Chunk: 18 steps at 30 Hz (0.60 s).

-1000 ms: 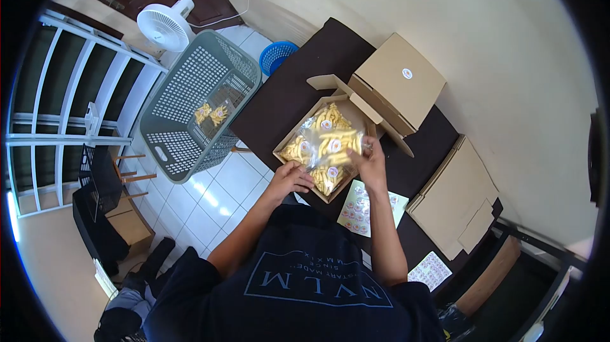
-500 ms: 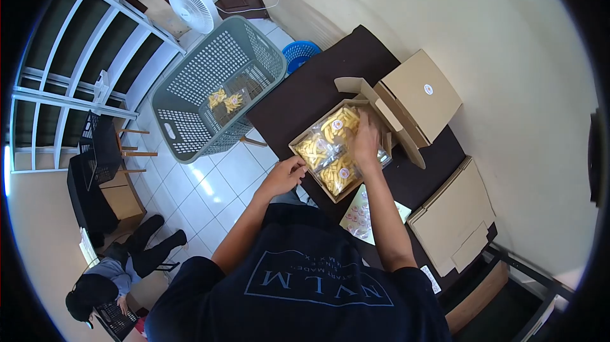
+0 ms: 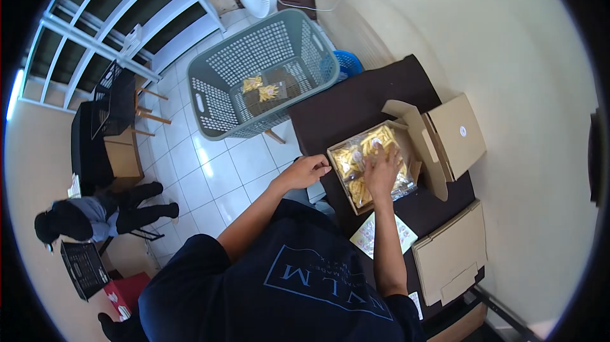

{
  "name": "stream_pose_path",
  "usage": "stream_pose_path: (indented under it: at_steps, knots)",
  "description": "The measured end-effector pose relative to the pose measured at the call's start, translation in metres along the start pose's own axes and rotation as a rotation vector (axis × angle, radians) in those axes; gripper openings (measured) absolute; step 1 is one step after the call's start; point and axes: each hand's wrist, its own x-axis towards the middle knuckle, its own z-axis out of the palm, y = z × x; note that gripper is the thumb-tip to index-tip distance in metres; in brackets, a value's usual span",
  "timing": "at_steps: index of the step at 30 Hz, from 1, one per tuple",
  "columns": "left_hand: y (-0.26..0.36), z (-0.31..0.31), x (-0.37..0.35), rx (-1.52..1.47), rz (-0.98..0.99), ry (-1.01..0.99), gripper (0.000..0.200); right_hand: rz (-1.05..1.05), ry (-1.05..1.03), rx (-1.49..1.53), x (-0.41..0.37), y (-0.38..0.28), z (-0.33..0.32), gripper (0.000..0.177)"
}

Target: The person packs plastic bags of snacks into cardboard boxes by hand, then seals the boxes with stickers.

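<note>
Several bags of yellow snack sticks [image 3: 357,193] lie in a cardboard box [image 3: 413,140] on the brn tabletop [image 3: 337,113], lid [image 3: 434,163] opening twd wall [image 3: 521,126], approx square, long axis unclear. R hand [image 3: 382,174] spread atop bags; L hand [image 3: 305,172] beside box, fingers bent, pinch unclear. Vs 0.5s ago, R hand's nearer mid-box.

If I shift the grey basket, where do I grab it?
By the handle slots, cut high in both end walls of the grey basket. It stands upright with its open top facing up, so probably come from above, both ends together. Expect less room at the end beside the blue basket.
</note>
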Motion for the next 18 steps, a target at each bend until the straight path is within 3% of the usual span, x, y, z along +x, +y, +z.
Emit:
stream_pose_path:
  at_steps: [2,6,10,11,13,15,17,18]
  knots:
    - [-0.005,-0.016,0.001,-0.045,0.012,0.034,0.019,-0.017,0.048,0.032,0.002,0.003,-0.001,0.05]
    - [-0.041,-0.077,0.002,-0.263,0.188,0.317,0.008,0.014,0.171,0.252,0.003,-0.019,-0.018,0.035]
    - [-0.078,-0.157,0.024,-0.371,0.069,0.555,0.008,0.18,0.157,0.536,0.004,-0.048,-0.022,0.014]
    - [-0.097,-0.177,0.035,-0.379,0.036,0.623,0.009,0.198,0.171,0.645,0.001,-0.047,-0.01,0.015]
    - [-0.135,-0.213,0.064,-0.395,0.0,0.685,0.009,0.429,-0.02,0.684,0.005,-0.08,-0.026,0.021]
    - [-0.171,-0.243,0.096,-0.263,-0.013,0.824,0.007,0.407,-0.029,0.597,0.007,-0.092,-0.013,0.03]
    - [-0.217,-0.268,0.13,-0.227,-0.071,0.779,0.009,0.506,-0.086,0.701,0.013,-0.117,-0.007,0.034]
    - [-0.246,-0.271,0.147,-0.049,-0.073,0.772,0.012,0.535,-0.13,0.716,0.015,-0.129,-0.004,0.034]
